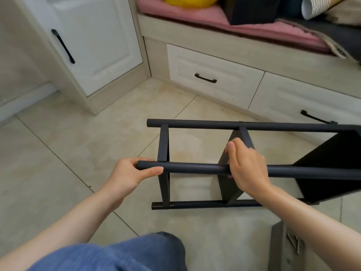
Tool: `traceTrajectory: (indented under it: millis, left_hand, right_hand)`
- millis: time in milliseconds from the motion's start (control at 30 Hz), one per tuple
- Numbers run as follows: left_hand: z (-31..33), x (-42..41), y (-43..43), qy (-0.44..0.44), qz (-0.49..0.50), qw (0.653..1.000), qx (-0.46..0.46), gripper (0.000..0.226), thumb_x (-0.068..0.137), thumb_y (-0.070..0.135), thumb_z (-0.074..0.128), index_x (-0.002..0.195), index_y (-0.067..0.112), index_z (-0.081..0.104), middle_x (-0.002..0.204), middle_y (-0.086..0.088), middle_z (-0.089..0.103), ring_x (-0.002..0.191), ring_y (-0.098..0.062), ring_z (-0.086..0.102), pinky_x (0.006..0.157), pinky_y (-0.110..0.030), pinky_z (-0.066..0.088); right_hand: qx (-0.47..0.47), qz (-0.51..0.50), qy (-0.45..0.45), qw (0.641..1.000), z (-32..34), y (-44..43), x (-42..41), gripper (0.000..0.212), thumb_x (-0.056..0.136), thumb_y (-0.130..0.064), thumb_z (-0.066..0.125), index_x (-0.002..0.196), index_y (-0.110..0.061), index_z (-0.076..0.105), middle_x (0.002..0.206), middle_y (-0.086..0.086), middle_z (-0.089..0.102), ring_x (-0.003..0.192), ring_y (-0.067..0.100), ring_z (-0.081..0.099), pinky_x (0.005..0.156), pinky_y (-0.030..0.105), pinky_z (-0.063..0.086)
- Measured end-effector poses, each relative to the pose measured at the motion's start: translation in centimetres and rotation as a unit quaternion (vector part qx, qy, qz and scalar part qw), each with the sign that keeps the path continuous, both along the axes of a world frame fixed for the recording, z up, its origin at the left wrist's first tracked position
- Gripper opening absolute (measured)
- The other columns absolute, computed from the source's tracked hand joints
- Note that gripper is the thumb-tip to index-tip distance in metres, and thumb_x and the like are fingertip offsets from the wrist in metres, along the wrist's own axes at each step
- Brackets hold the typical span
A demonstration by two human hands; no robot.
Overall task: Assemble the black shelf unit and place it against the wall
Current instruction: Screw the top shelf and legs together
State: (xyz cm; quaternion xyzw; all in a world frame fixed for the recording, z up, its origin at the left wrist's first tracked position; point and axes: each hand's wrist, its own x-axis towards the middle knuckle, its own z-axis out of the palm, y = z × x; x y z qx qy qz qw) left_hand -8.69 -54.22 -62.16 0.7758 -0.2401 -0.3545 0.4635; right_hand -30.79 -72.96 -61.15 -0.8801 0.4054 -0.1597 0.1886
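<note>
- The shelf [244,126] lies on its side on the floor [78,133], just in front of the bench [214,42].
- The left hand [129,173] grips the end of the near tube [191,167]; the right hand [246,165] curls over the same tube, apart from the left.
- Both drawers [214,75] are closed, contents hidden.
- A box [252,10] sits on the bench's cushion [195,12]; its contents cannot be told.

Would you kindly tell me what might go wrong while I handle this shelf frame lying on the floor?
Your right hand grips the near tube right beside the middle shelf panel; if that panel shifts, fingers could get pinched. The far tube lies close to the drawer handle, so swinging the shelf unit upright may knock the drawer front. A loose panel lies by your right forearm and could be knelt on.
</note>
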Motion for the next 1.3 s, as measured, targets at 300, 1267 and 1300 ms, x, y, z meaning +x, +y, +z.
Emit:
traceTrajectory:
  millis: [300, 1267, 1300]
  left_hand:
    - [-0.8, -1.4, 0.0, -0.151, -0.109, 0.982, 0.036, 0.022, 0.075, 0.045, 0.083, 0.081, 0.026, 0.073, 0.084, 0.015, 0.071, 0.077, 0.0, 0.062, 0.064, -0.01, 0.042]
    - [-1.8, 0.9, -0.7, -0.388, -0.419, 0.819, -0.055, 0.058, 0.09, 0.059, 0.06, 0.138, 0.026, 0.054, 0.165, 0.014, 0.024, 0.155, -0.01, 0.013, 0.122, -0.026, 0.024]
    - [-2.0, 0.8, -0.5, -0.388, -0.418, 0.819, -0.059, 0.058, 0.089, 0.058, 0.061, 0.137, 0.025, 0.055, 0.165, 0.012, 0.025, 0.155, -0.012, 0.014, 0.121, -0.023, 0.023]
  right_hand:
    - [0.001, -0.014, 0.013, 1.0, -0.7, 0.4, -2.2, 0.036, 0.104, -0.034, 0.018, 0.086, -0.021, 0.047, 0.058, 0.001, 0.06, 0.06, 0.025, 0.056, 0.065, 0.045, 0.048]
    - [0.204, 0.154, 0.135, 0.957, 0.8, 0.0, 0.2, 0.037, 0.104, -0.047, 0.03, 0.092, -0.017, 0.048, 0.088, 0.003, 0.063, 0.081, 0.025, 0.06, 0.078, 0.046, 0.052]
    - [0.231, 0.177, 0.132, 0.948, 0.6, 0.0, 1.2, 0.033, 0.103, -0.044, 0.037, 0.094, -0.017, 0.052, 0.091, 0.002, 0.063, 0.083, 0.021, 0.061, 0.079, 0.04, 0.053]
